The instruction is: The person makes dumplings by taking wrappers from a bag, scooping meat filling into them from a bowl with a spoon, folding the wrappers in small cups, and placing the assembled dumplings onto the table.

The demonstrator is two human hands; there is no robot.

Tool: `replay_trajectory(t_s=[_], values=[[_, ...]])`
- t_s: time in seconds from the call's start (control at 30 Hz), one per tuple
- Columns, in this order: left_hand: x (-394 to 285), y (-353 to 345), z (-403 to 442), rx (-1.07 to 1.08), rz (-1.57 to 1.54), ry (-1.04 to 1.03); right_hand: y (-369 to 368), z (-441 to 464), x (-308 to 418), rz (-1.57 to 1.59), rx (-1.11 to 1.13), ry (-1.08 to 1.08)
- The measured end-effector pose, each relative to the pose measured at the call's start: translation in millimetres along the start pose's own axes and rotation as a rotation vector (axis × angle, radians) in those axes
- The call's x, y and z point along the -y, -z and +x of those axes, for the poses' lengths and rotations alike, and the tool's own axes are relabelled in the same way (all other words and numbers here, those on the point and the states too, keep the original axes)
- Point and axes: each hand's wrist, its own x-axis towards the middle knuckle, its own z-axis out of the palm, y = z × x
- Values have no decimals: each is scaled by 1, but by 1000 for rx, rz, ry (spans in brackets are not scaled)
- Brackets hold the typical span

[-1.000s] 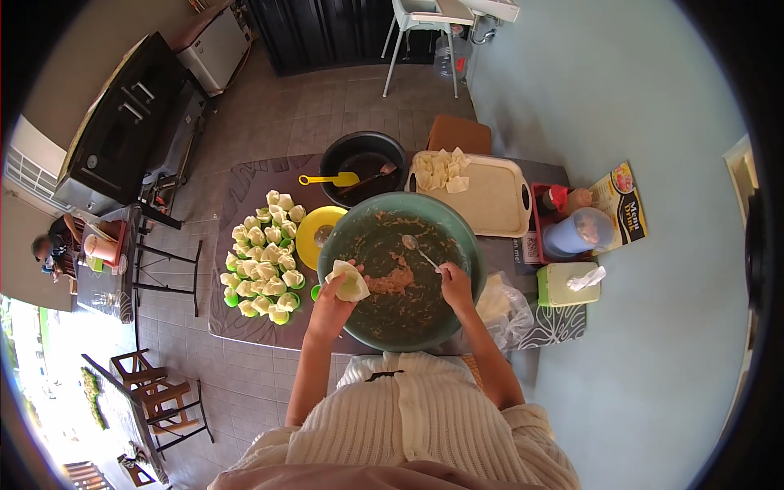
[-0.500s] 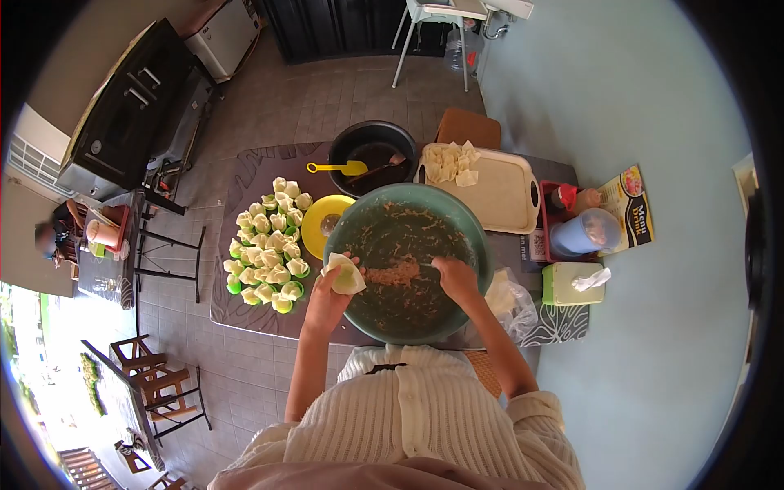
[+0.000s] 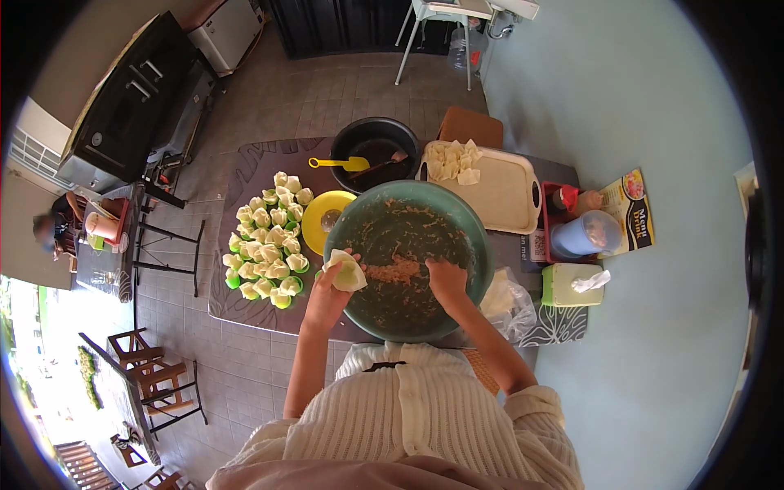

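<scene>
From where I stand, the wrapper point(image 3: 349, 273) looks like the delicate part. It sits near the middle of the frame, over the left edge of the green bowl point(image 3: 476, 237), cupped in the left hand point(image 3: 328, 294). The fingers are closed around it, thumb to one side; a harder squeeze could crease the thin sheet or split it, I'd judge. Its wide flaps hang loose, so one might fold inward and get in the way. The right hand point(image 3: 447, 279) is inside the bowl, just right of the heaped mix point(image 3: 392, 273). Its fingertips point down and away, and I can't tell how tightly they are closed or whether they hold anything. Wet mix carried carelessly could smear the wrapper's edge or drop short. At the left of the frame the filled-out cups point(image 3: 269, 245) stand packed close together, so a stray left elbow could tip several.

The wrapper itself is pale cream, squarish, with pointed corners standing out and a greenish hollow in its middle. I see no mix in that hollow. It is much like the sheets piled on the tray point(image 3: 505, 196) at the upper right, only shaped into a cup. The mix is pinkish-brown, shreddy and moist, with bits stuck up the bowl's sides.
</scene>
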Motion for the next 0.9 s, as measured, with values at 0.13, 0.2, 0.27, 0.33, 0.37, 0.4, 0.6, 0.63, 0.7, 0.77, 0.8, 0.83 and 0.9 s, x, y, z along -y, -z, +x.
replay_trajectory(t_s=[0.13, 0.2, 0.27, 0.33, 0.37, 0.4, 0.6, 0.63, 0.7, 0.77, 0.8, 0.83, 0.9], values=[[0, 0, 3, -4, -44, -9, 4, 10, -11, 13, 150, -58], [5, 7, 7, 10, 150, -106, 1, 17, -21, 207, 248, -94], [5, 8, 7, 28, 346, -201, -19, 27, -40, 374, 218, -77], [1, 4, 4, -62, -105, -35, -24, 33, -53, 541, 184, -59], [1, 5, 3, -64, -106, -38, -12, 33, -52, 674, 303, -196], [2, 6, 3, -78, -106, -46, -2, 33, -52, 803, 421, -334], [4, 13, 0, -76, -32, -61, 32, 25, -59, 1308, 588, -470], [6, 17, 2, -46, -11, -74, 39, 23, -59, 1309, 587, -469], [11, 25, 6, -42, 14, -78, 52, 18, -60, 1400, 620, -483], [12, 24, 6, -38, 39, -85, 62, 12, -63, 1458, 615, -456], [12, 22, 5, -32, 45, -74, 66, 7, -64, 1516, 609, -429], [13, 19, 5, -26, 51, -62, 71, 3, -64, 1515, 608, -429], [17, 13, 6, -42, 60, -60, 82, -7, -65, 1541, 552, -363]])
